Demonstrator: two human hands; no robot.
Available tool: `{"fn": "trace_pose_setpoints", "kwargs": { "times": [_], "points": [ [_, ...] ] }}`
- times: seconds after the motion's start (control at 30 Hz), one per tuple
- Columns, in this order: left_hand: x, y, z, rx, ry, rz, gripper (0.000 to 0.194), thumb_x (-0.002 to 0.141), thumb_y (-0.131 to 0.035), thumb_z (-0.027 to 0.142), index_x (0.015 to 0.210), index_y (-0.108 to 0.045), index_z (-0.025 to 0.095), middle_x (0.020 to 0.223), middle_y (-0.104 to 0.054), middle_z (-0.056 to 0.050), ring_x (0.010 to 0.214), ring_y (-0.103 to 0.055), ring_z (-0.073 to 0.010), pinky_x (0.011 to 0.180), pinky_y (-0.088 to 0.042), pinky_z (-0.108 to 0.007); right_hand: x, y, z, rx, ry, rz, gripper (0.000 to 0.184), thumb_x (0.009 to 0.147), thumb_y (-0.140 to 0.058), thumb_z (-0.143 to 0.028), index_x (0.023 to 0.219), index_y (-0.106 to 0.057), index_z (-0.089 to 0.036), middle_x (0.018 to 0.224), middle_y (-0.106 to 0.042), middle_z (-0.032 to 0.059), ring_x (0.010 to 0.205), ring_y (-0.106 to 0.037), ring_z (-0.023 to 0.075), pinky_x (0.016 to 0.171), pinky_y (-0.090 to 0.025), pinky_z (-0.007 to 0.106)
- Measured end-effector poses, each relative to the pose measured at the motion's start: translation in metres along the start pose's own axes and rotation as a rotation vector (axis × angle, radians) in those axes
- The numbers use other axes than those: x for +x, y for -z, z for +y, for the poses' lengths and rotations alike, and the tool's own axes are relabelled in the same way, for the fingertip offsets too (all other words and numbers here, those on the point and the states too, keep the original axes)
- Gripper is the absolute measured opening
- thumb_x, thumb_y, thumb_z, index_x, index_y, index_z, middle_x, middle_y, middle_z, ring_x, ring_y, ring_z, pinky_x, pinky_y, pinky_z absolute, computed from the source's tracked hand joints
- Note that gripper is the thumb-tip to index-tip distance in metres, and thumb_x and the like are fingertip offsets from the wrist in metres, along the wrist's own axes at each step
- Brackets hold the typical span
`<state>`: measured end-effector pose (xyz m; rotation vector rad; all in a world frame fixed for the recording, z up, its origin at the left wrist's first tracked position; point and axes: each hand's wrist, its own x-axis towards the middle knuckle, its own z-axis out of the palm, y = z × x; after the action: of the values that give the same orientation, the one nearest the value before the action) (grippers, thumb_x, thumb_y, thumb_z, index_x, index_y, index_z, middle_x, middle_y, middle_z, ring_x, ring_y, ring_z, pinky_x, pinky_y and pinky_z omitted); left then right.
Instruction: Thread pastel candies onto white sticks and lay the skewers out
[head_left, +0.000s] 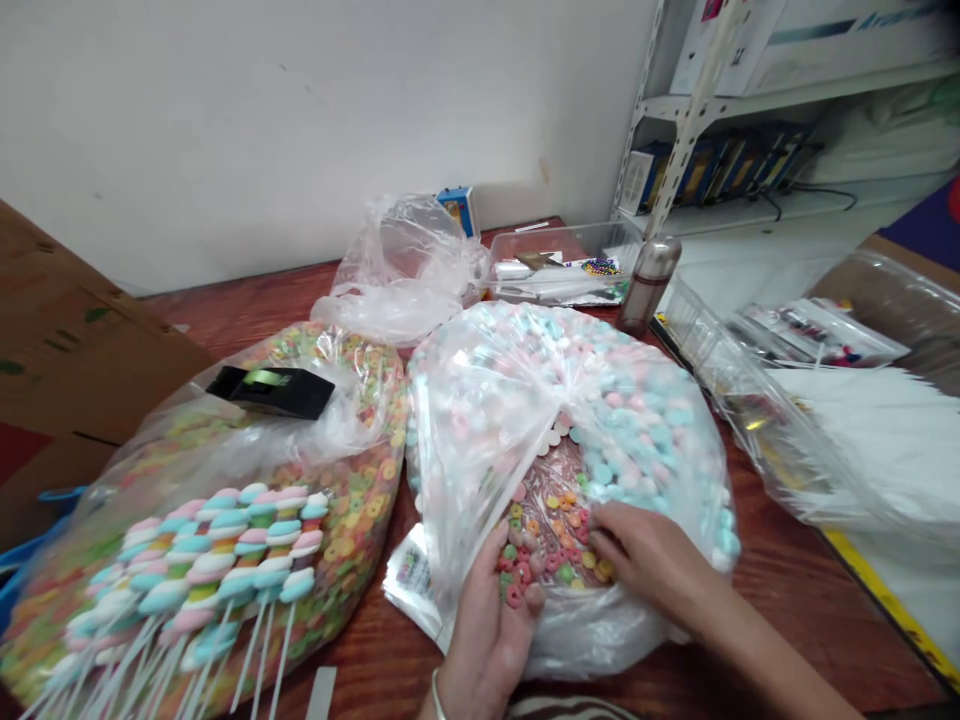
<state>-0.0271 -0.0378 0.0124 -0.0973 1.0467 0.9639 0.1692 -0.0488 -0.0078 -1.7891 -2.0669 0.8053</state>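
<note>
My left hand, with a bangle at the wrist, is cupped palm up at the mouth of a clear plastic bag and holds several colourful ring-shaped candies. My right hand reaches into the same bag, its fingertips among the ring candies. Pale pink and blue round candies fill most of the bag. To the left lies a second clear bag of ring candies. Twisted pastel candy lollipops on white sticks and a black tape dispenser rest on it.
Both bags lie on a reddish wood table. Behind them are a crumpled plastic bag, a clear box of supplies and a steel flask. A cardboard box stands left; a metal shelf stands back right.
</note>
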Motion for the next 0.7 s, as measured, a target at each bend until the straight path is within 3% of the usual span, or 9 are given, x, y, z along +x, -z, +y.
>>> {"fn": "trace_pose_setpoints", "kwargs": {
  "times": [0.1, 0.2, 0.3, 0.57, 0.7],
  "points": [
    [-0.002, 0.002, 0.000, 0.007, -0.011, -0.012, 0.004, 0.087, -0.058, 0.019, 0.087, -0.056, 0.015, 0.067, -0.055, 0.002, 0.047, -0.051, -0.0066, 0.034, -0.037, -0.013, -0.014, -0.006, -0.009, -0.017, 0.098, -0.100, 0.017, 0.086, -0.050, -0.015, 0.074, -0.059, -0.023, 0.077, -0.064, -0.0012, 0.072, -0.059, 0.0149, 0.064, -0.035, 0.024],
    [0.000, 0.006, -0.003, 0.001, -0.005, -0.010, 0.006, 0.088, -0.058, 0.020, 0.090, -0.057, 0.014, 0.068, -0.055, 0.002, 0.047, -0.052, -0.0066, 0.035, -0.039, -0.014, -0.015, -0.016, -0.020, -0.113, 0.141, -0.110, 0.018, 0.087, -0.049, -0.013, 0.089, -0.062, -0.025, 0.091, -0.065, 0.0010, 0.083, -0.060, 0.0162, 0.068, -0.037, 0.025],
    [0.001, 0.009, -0.005, 0.013, 0.011, -0.024, 0.009, 0.088, -0.059, 0.022, 0.089, -0.058, 0.013, 0.067, -0.056, 0.001, 0.048, -0.053, -0.0069, 0.037, -0.041, -0.014, -0.002, -0.024, -0.022, -0.204, 0.100, -0.040, 0.018, 0.091, -0.047, -0.016, 0.099, -0.060, -0.025, 0.097, -0.062, 0.0025, 0.085, -0.060, 0.0164, 0.069, -0.038, 0.025],
    [-0.001, 0.005, -0.005, 0.067, -0.013, -0.003, 0.009, 0.086, -0.060, 0.021, 0.083, -0.057, 0.013, 0.071, -0.058, -0.001, 0.051, -0.055, -0.0078, 0.035, -0.039, -0.013, 0.007, -0.012, -0.015, -0.317, -0.096, 0.079, 0.014, 0.093, -0.044, -0.022, 0.091, -0.058, -0.022, 0.083, -0.062, 0.0040, 0.070, -0.062, 0.0204, 0.057, -0.031, 0.029],
    [0.001, 0.005, -0.004, 0.077, 0.000, 0.017, 0.011, 0.087, -0.060, 0.023, 0.084, -0.057, 0.013, 0.071, -0.059, -0.001, 0.049, -0.054, -0.0076, 0.035, -0.041, -0.014, 0.018, -0.013, -0.022, -0.343, -0.124, 0.103, 0.018, 0.094, -0.043, -0.023, 0.089, -0.059, -0.020, 0.085, -0.062, 0.0062, 0.067, -0.062, 0.0210, 0.053, -0.026, 0.029]
  ]
}}
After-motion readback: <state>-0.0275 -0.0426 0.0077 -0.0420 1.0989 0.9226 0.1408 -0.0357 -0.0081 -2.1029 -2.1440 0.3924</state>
